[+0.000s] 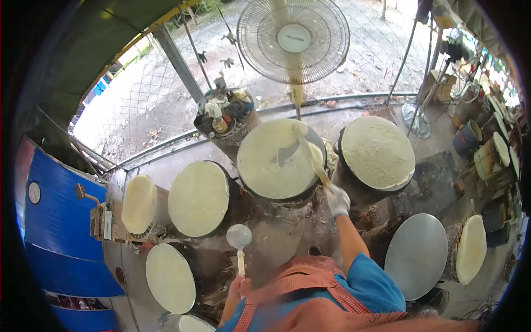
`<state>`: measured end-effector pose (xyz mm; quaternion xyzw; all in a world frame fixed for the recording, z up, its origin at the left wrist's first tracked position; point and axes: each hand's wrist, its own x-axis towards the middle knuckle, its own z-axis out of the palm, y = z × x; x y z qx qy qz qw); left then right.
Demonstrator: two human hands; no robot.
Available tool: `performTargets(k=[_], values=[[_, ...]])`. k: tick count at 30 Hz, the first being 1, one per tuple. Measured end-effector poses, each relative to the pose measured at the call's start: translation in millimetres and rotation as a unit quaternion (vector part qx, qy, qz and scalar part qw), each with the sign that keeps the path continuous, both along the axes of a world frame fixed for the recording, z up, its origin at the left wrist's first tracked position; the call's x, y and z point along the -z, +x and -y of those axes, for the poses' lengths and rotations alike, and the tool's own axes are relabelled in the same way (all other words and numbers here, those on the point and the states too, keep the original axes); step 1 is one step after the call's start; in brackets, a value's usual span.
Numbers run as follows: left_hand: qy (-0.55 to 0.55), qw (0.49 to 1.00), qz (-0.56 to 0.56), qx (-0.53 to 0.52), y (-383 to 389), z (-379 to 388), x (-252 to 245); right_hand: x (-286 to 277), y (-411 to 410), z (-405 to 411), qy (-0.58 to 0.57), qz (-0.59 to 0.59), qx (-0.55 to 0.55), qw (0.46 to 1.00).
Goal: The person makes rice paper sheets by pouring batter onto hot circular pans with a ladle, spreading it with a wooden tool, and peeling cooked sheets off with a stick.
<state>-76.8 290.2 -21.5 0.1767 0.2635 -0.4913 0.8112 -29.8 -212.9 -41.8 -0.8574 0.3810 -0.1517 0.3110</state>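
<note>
My right hand (338, 201), in a white knit glove, grips the handle of a long pale spreading paddle (317, 164). Its far end rests over the middle round griddle (286, 195), on a pale batter layer (269, 166). Grey metal shows through a gap in that layer. Low in front of my body, my bare left hand (238, 287) holds a ladle (239, 237) by its light handle. The ladle's round bowl points away from me, with pale residue on it. Whether liquid is inside I cannot tell.
Pale sheets cover griddles at the right (377, 153), left (199, 199) and lower left (171, 278). A bare grey griddle (417, 257) stands lower right. Stacks of pale rounds sit at far left (139, 203) and far right (471, 249). Beyond stand a pedestal fan (293, 39) and a cluttered drum (226, 114).
</note>
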Motion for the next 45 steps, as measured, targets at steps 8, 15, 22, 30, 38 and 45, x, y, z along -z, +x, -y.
performTargets(k=[8,15,22,30,38,45], values=[[0.024,0.998,-0.040,-0.044,11,35,-5,62,-24,19,-0.041,0.136,-0.091,0.986],[0.025,0.999,0.016,-0.044,-12,23,17,-45,108,97,0.141,0.105,-0.066,0.982],[0.056,0.998,-0.007,-0.024,11,14,17,46,74,-2,0.204,0.099,-0.073,0.971],[-0.083,0.993,-0.033,-0.077,27,-15,7,57,29,-58,0.422,0.252,0.020,0.871],[-0.130,0.986,-0.070,-0.081,26,-12,1,24,36,33,0.113,0.119,0.037,0.986],[-0.007,0.999,-0.030,-0.037,76,33,-2,-1,43,31,-0.269,-0.019,-0.212,0.939]])
